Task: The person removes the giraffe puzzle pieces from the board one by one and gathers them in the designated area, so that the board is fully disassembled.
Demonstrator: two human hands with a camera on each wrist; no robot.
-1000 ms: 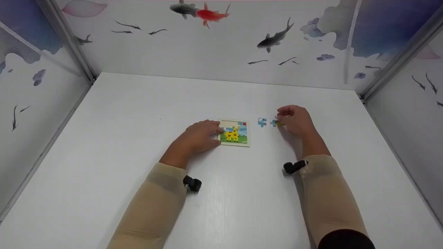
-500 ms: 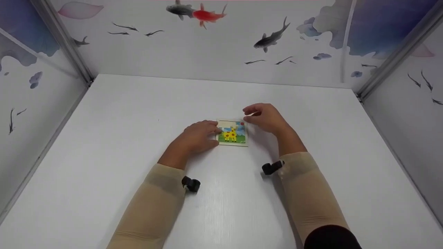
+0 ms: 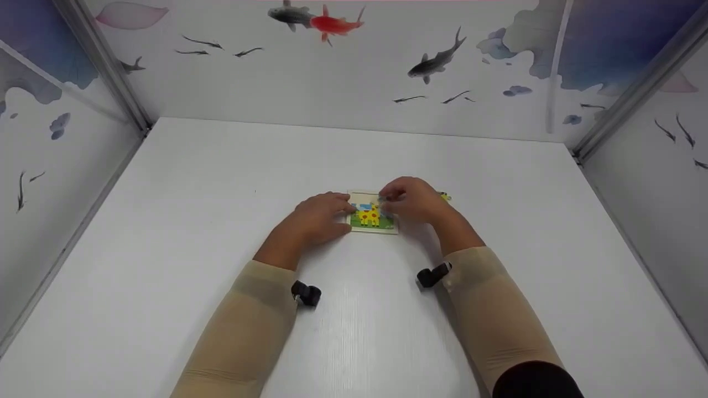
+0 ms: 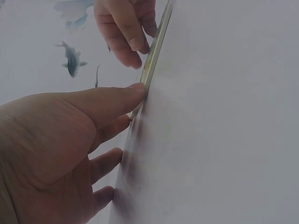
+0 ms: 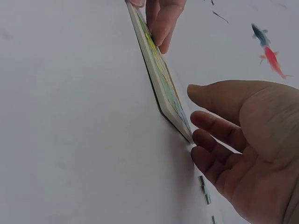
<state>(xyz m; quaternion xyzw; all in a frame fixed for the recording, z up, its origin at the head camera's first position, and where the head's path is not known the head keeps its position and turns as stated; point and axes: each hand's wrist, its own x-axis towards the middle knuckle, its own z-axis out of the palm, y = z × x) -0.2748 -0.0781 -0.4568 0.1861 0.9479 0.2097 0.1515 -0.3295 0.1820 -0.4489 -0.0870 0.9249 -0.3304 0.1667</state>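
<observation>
A small jigsaw puzzle (image 3: 373, 231) in a pale wooden frame shows a yellow giraffe on green and blue. My left hand (image 3: 321, 218) rests at its left side, fingertips over the edge and thumb near the front corner. In the left wrist view the thumb lies along the frame's edge, other fingers extended. My right hand (image 3: 415, 202) is over the puzzle's upper right corner, hiding that part. Between its separated thumb and fingers (image 5: 212, 123) nothing shows in the right wrist view. Loose puzzle pieces (image 5: 204, 190) lie beyond that hand; part of a yellow piece (image 3: 445, 196) peeks out behind it.
The white tabletop (image 3: 221, 166) is bounded by panels printed with fish (image 3: 434, 65) and metal corner posts (image 3: 105, 66). Each beige sleeve carries a small black camera, the left (image 3: 306, 294) and the right (image 3: 433, 275).
My right hand has moved left from the loose pieces to the puzzle's upper right corner, and its fingers have come down there. My left hand has stayed at the puzzle's left side.
</observation>
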